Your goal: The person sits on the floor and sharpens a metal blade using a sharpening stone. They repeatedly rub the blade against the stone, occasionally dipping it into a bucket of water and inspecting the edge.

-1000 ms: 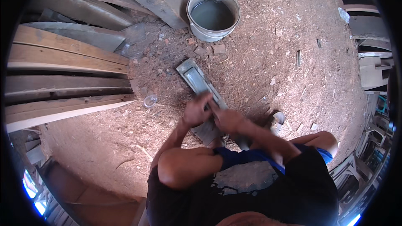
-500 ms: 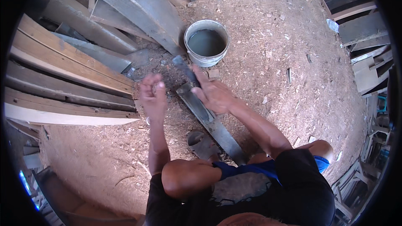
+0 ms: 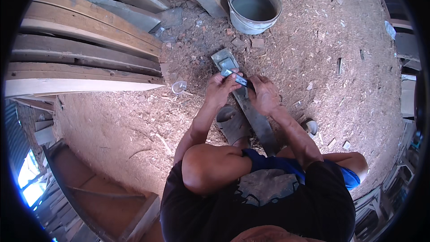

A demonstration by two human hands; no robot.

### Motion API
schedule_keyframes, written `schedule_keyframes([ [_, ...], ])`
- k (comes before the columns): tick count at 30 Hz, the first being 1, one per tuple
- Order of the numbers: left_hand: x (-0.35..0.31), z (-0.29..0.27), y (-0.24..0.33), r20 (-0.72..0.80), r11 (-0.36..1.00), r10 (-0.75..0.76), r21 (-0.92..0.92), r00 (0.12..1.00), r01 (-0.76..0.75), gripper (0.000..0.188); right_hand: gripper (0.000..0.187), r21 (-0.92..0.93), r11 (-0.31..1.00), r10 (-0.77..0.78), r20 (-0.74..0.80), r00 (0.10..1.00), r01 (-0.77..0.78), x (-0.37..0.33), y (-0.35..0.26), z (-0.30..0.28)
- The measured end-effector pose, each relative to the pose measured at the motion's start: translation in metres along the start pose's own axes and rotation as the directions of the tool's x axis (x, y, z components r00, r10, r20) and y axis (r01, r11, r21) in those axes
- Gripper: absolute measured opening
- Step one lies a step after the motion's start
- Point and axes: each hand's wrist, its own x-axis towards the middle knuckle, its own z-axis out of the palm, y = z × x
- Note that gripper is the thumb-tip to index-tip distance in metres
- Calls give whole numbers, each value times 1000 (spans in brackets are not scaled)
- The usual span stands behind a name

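Note:
Both of my hands meet over a narrow board on the ground. My left hand [image 3: 218, 90] pinches the bright end of a short flat metal blade [image 3: 242, 80], its thumb laid along the metal. My right hand [image 3: 267, 97] is closed around the blade's darker end, which its fingers partly hide. Beneath the blade runs the board [image 3: 260, 127], reaching from between my feet toward the bucket. A grey slab, perhaps a sharpening stone [image 3: 227, 62], shows at the board's far end. One sandaled foot [image 3: 234, 127] is beside the board.
A whitish bucket [image 3: 251, 28] of murky grey water stands ahead, beyond the board. Planks [image 3: 89, 76] are stacked at the left. A clear plastic cup [image 3: 179, 87] lies on the chip-strewn ground. A brown trough-like piece [image 3: 94, 192] occupies the lower left.
The blade has turned from pointing away to lying crosswise, nearer me. My left hand, raised and free before, now grips its bright end. The view has shifted, so the bucket appears higher.

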Motion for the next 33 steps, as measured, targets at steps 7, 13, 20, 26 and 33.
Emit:
schedule_keyframes([
  [7,7,-16,-4,-30,999,-35,-13,999,35,29,52,-17,977,203,393,897,-214,-1,16,2],
  [13,13,-43,-12,-64,997,-59,45,996,62,30,61,47,982,148,394,907,-181,-7,20,7],
  [20,12,-47,10,-138,977,164,161,977,-141,26,68,90,978,140,389,911,-188,2,30,6],
  [26,14,-21,28,183,106,469,960,864,-261,61,59,87,974,176,295,939,-210,43,30,22],
  [33,20,-15,-19,481,-227,222,872,848,-434,91,52,-18,988,150,342,928,-153,47,25,31],
])
